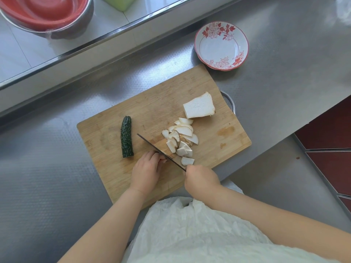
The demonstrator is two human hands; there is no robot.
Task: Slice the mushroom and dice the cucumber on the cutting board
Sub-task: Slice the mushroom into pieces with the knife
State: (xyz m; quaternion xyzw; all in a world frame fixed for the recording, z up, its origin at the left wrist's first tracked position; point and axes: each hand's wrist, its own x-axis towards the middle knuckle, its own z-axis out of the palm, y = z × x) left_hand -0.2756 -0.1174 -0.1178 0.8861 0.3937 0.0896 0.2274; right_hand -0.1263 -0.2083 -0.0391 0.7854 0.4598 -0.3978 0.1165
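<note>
White crinkled fabric (pixel 199 234) fills the bottom of the view at six o'clock, with both bare forearms reaching up from it. The right hand (pixel 201 180) is curled around the handle of a knife (pixel 161 152), whose thin dark blade runs toward ten o'clock across the cutting board (pixel 152 111). The left hand (pixel 147 168) rests on the board just beside the blade, fingers bent with the fingertips against the blade's side; whether it holds anything cannot be told. On the far side of the blade, toward one o'clock, lies a loose heap of mushroom slices (pixel 181 139), and beyond it the uncut mushroom piece (pixel 199 106). At ten o'clock from the hands a short dark cucumber (pixel 126 137) lies whole on the board. Off the board at one o'clock stands a red-flowered bowl (pixel 221 45) on the steel counter (pixel 284 73). A red basin (pixel 45 12) sits at eleven o'clock.
</note>
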